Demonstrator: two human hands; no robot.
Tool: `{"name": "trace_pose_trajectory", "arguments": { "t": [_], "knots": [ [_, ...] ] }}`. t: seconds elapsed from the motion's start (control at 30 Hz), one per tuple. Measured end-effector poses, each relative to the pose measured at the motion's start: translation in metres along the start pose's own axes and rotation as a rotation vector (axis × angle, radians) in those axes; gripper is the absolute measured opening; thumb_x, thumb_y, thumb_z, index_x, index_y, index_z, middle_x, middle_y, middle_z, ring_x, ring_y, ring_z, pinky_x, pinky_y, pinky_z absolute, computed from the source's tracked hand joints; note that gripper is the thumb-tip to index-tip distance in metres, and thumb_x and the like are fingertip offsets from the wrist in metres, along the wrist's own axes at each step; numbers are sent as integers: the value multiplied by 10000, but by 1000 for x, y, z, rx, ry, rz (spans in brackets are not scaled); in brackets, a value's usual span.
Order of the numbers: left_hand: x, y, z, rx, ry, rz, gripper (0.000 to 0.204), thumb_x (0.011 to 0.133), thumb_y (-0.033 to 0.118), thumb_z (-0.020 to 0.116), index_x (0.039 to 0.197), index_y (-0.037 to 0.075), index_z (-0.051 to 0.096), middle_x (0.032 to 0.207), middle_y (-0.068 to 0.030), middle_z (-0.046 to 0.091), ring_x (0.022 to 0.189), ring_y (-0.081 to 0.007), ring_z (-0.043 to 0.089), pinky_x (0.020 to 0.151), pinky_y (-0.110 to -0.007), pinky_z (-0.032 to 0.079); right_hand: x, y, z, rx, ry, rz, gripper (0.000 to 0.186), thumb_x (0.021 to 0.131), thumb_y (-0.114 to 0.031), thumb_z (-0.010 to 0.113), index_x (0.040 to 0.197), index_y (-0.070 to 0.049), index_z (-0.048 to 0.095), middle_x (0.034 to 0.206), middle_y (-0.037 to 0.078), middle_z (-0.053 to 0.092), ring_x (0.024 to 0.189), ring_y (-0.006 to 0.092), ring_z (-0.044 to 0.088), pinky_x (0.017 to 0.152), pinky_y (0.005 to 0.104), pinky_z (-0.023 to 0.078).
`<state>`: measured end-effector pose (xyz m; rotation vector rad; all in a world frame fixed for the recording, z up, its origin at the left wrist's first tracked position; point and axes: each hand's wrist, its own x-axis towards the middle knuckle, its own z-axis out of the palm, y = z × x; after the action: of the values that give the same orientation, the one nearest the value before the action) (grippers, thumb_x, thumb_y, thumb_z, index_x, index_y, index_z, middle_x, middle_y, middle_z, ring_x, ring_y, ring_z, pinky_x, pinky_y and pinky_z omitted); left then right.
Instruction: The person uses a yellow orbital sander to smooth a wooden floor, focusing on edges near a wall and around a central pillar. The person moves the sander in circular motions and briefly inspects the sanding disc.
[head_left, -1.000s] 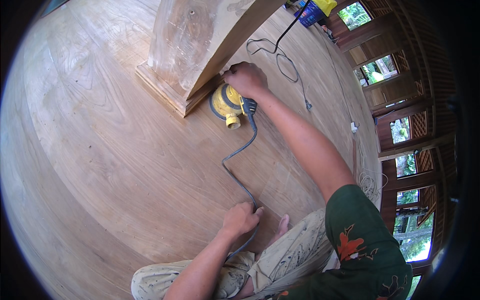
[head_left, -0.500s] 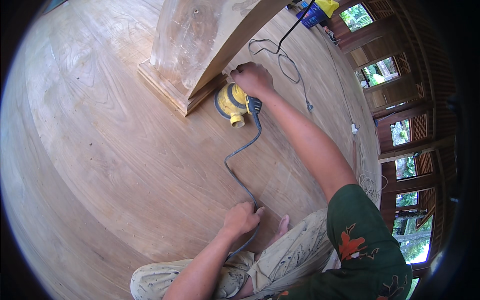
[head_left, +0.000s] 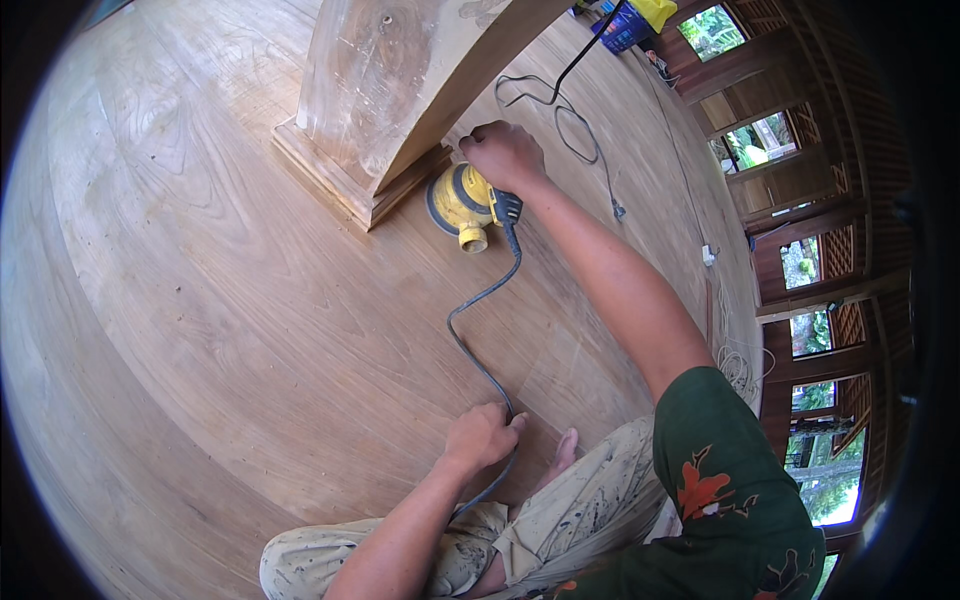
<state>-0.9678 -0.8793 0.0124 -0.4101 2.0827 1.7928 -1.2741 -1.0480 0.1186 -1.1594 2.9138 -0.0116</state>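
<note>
A yellow orbital sander (head_left: 461,203) with a round pad and a short dust port stands on the wooden floor, close to the stepped wooden base (head_left: 330,180) of a broad post (head_left: 370,80). Just beyond the sander, my right hand (head_left: 503,157) is closed against the base's right side. Its fingertips are hidden, and what they grip cannot be made out. From the sander a dark power cord (head_left: 465,343) winds back toward me. My left hand (head_left: 482,436) is low over the floor, fingers curled, with the cord passing between thumb and fingers.
Right of the post, a loose dark cable (head_left: 577,130) with a plug lies on the floor. A blue container (head_left: 625,28) with something yellow on it stands farther back. Coiled pale wire (head_left: 738,372) and a white socket (head_left: 709,255) are at the right, by the windowed wall. My bent legs (head_left: 575,490) are in front.
</note>
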Motion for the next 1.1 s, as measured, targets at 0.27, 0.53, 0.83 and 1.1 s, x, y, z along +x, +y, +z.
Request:
{"name": "trace_pose_trajectory", "arguments": {
  "t": [0.27,0.53,0.83,1.1],
  "knots": [
    [0,0,0,11,-8,-10,567,1070,550,587,1110,20,784,1146,-279,773,1165,-466,721,985,-557,558,0,-2,0,6,-2,3,424,932,-433,592,1103,-154,860,1174,208,799,1121,454,748,1006,544,594],
    [0,0,1,18,-6,-12,570,1073,553,577,1110,23,784,1142,-280,773,1167,-467,720,984,-559,558,0,-3,-1,5,-10,5,428,933,-440,592,1103,-153,862,1187,210,797,1131,450,747,1005,544,596],
    [0,0,0,15,-10,3,575,1074,553,571,1112,20,782,1145,-281,773,1166,-470,719,980,-567,559,-2,-2,-3,28,-35,10,434,935,-431,598,1108,-135,864,1196,198,804,1154,425,752,1022,532,589],
    [0,1,-1,11,-7,7,566,1072,543,576,1108,17,783,1146,-286,771,1159,-475,717,977,-566,559,-40,43,2,24,12,36,361,941,-403,627,1013,-117,836,1040,191,795,1028,451,736,912,542,587]
  ]
}}
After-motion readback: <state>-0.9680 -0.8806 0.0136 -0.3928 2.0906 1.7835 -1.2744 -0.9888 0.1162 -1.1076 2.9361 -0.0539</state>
